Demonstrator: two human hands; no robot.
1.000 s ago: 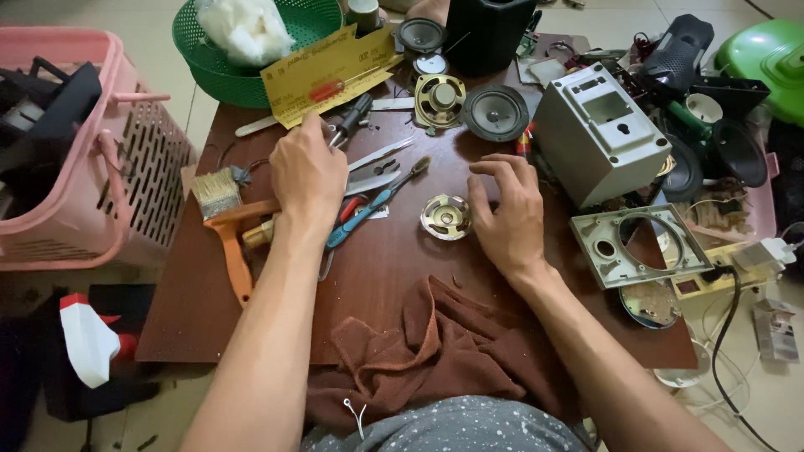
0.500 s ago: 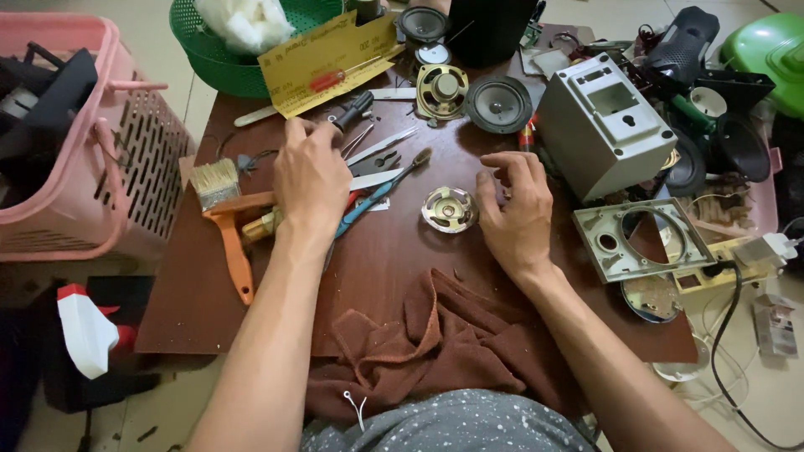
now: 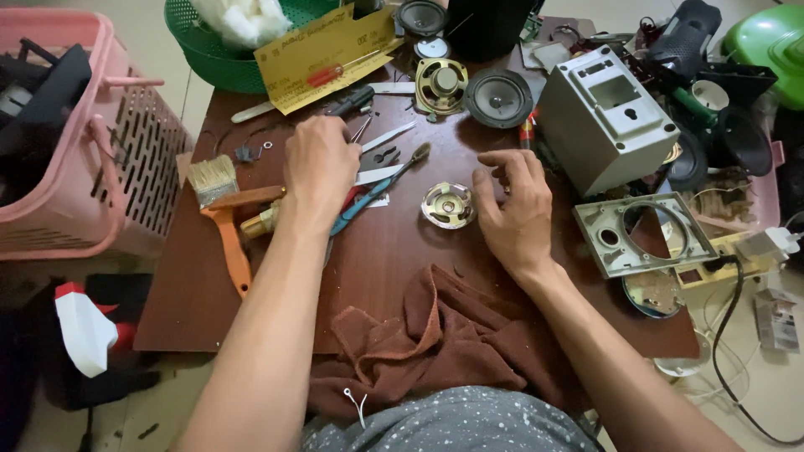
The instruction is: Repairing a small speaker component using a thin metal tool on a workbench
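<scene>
A dark brown board serves as the worktable, set low over a pale tiled floor and crowded with parts. Take the small brass-coloured speaker frame at its middle as the mark. Just right of it rests the right hand, fingers loosely curled and half open, fingertips close to the frame's rim but holding nothing. Left of it, the left hand lies knuckles-up over a scatter of tools; whether it grips any of them I cannot tell. A blue-handled tool slants between hand and frame. Further left lies a paintbrush with an orange wooden handle and worn bristles, and beyond it a pink slatted plastic basket. Below the frame a rumpled rust-brown cloth bunches. To the upper right stands a boxy grey plastic housing; above, a round black speaker cone.
</scene>
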